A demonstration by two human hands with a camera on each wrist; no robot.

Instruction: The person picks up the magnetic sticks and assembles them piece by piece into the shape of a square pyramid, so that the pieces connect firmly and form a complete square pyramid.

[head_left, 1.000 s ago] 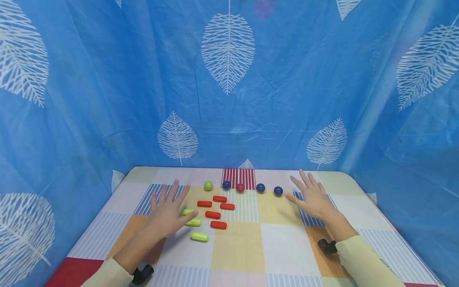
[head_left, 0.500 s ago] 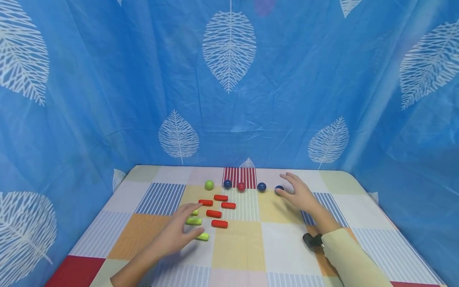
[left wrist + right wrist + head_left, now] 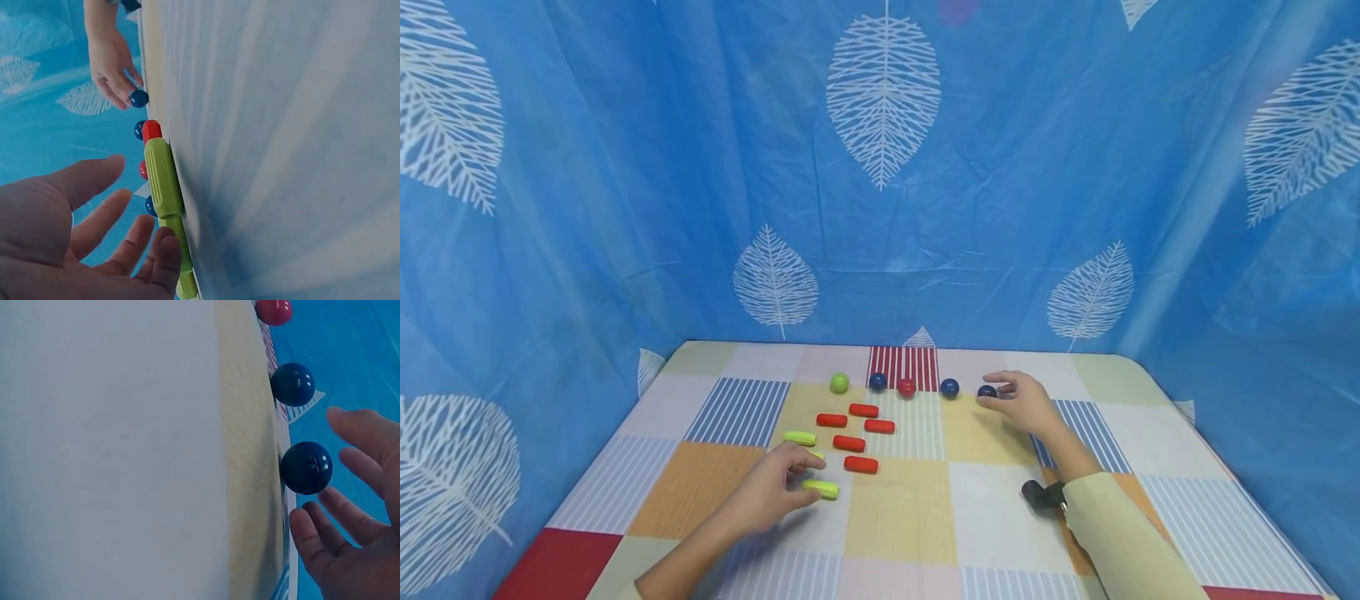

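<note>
My left hand (image 3: 771,493) hovers over the left-middle of the table, thumb and fingers apart and loosely bent. Close to its fingertips lies the nearest yellow-green ribbed stick (image 3: 824,489); the left wrist view shows a gap between hand and stick (image 3: 164,178). Another yellow-green stick (image 3: 800,437) lies farther back, and a third is mostly hidden by the fingers. At the right end of the ball row, my right hand (image 3: 1026,406) reaches around a dark blue ball (image 3: 986,391). In the right wrist view, thumb and fingers stand spread beside that ball (image 3: 306,467), seemingly without gripping it.
Several red sticks (image 3: 849,444) lie right of the yellow-green ones. Along the back stand a green ball (image 3: 839,382), a blue ball (image 3: 877,382), a red ball (image 3: 906,387) and another blue ball (image 3: 950,388). A blue leaf-print curtain (image 3: 883,275) encloses the patchwork-covered table (image 3: 898,508).
Both hands have come inward and lower from a spread pose, their fingers bending. The left has reached the yellow-green sticks, the right the rightmost blue ball. The balls and sticks stay in place.
</note>
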